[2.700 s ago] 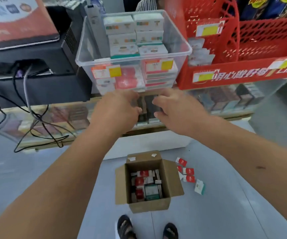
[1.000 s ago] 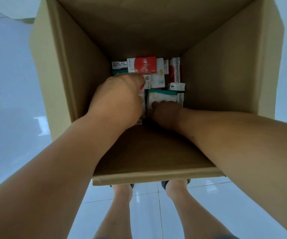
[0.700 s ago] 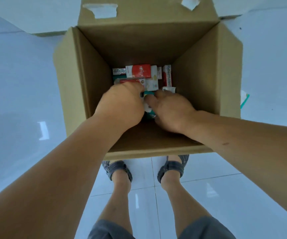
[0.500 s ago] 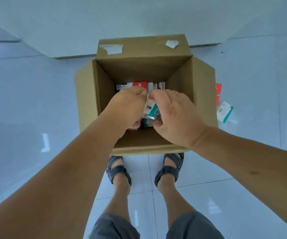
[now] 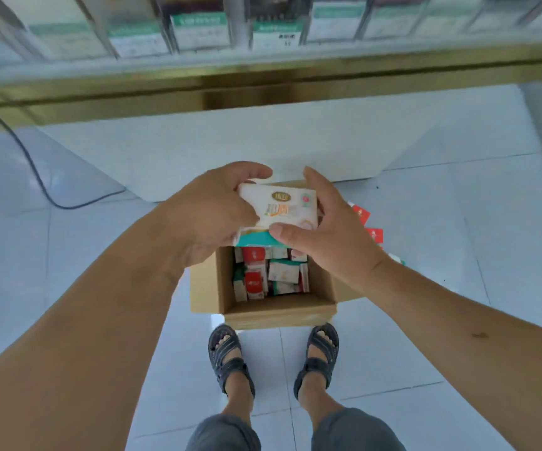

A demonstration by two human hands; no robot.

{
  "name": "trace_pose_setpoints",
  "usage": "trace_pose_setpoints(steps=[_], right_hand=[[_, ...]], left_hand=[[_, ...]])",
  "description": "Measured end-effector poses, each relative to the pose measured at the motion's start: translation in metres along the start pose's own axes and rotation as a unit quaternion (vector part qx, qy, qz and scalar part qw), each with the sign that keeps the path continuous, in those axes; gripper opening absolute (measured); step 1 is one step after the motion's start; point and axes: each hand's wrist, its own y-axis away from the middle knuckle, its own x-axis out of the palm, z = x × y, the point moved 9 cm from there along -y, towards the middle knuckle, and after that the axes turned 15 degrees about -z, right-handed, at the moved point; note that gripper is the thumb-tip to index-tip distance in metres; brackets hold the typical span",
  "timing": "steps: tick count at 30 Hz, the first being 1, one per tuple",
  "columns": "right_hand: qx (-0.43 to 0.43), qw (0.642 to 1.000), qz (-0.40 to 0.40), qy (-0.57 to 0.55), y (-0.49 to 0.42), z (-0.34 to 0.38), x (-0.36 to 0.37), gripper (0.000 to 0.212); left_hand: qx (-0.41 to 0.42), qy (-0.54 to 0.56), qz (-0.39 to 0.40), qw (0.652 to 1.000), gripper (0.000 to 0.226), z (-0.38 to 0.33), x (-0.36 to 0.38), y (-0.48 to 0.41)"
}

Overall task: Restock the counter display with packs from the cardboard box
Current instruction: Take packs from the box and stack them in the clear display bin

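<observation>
**Status:** pick-up complete, transfer in progress. One second earlier both hands were deep inside the cardboard box (image 5: 276, 312). Half a second earlier they were at its mouth, closing on white-and-teal packs. The held packs (image 5: 279, 208) are now lifted clear, directly above the open box and well below the counter display (image 5: 198, 30), which has come into view along the top.

**Grip:** the left hand (image 5: 211, 213) curls round the left end of the held packs. The right hand (image 5: 325, 234) clamps the right end, thumb on the teal lower edge. At least two packs appear stacked; the exact count cannot be told.

**Remaining stock:** more red and white packs lie in the box. A few loose packs (image 5: 373, 234) lie on the floor just right of it.

**Next step (judged):** raise the held packs to the display, squeezing both ends so the stack does not fan out
</observation>
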Motion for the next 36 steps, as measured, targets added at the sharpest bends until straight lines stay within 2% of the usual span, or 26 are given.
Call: trace_pose_setpoints(steps=[3,8,13,21,25,27,28,29,31,33,34,36], right_hand=[[-0.010,0.998,-0.033,-0.047,0.014,0.056,-0.025,0.093],[-0.041,0.994,-0.058,-0.079,0.054,0.148,-0.064,0.081],[-0.080,0.988,-0.087,-0.099,0.090,0.229,-0.093,0.073],[-0.148,0.975,-0.113,-0.125,0.129,0.340,-0.124,0.072],[-0.247,0.958,-0.139,-0.051,0.147,0.399,-0.137,0.075],[-0.336,0.923,-0.174,0.071,0.158,0.434,-0.144,0.073],[-0.381,0.890,-0.195,0.159,0.164,0.452,-0.145,0.074],[-0.427,0.845,-0.211,0.244,0.171,0.469,-0.144,0.075],[-0.517,0.729,-0.237,0.382,0.184,0.499,-0.137,0.076],[-0.568,0.626,-0.259,0.467,0.189,0.516,-0.129,0.074],[-0.579,0.594,-0.266,0.492,0.186,0.521,-0.126,0.072],[-0.591,0.565,-0.269,0.509,0.177,0.528,-0.123,0.068]], left_hand=[[-0.006,0.014,0.041,0.999,0.076,-0.033,-0.012,0.037],[0.071,-0.072,0.067,0.993,0.076,-0.113,-0.035,0.106],[0.121,-0.133,0.050,0.982,0.055,-0.188,-0.060,0.166],[0.163,-0.118,0.009,0.979,0.039,-0.280,-0.094,0.239],[0.200,-0.075,0.032,0.976,0.033,-0.321,-0.113,0.263],[0.224,-0.054,0.031,0.972,0.028,-0.344,-0.124,0.274],[0.235,-0.047,0.027,0.971,0.026,-0.356,-0.130,0.280],[0.241,-0.041,0.023,0.969,0.025,-0.366,-0.135,0.284],[0.253,-0.034,0.015,0.967,0.022,-0.384,-0.143,0.295],[0.266,-0.022,0.001,0.964,0.020,-0.400,-0.147,0.303],[0.266,-0.010,-0.007,0.964,0.020,-0.406,-0.148,0.306],[0.259,0.011,-0.027,0.965,0.021,-0.414,-0.149,0.306]])
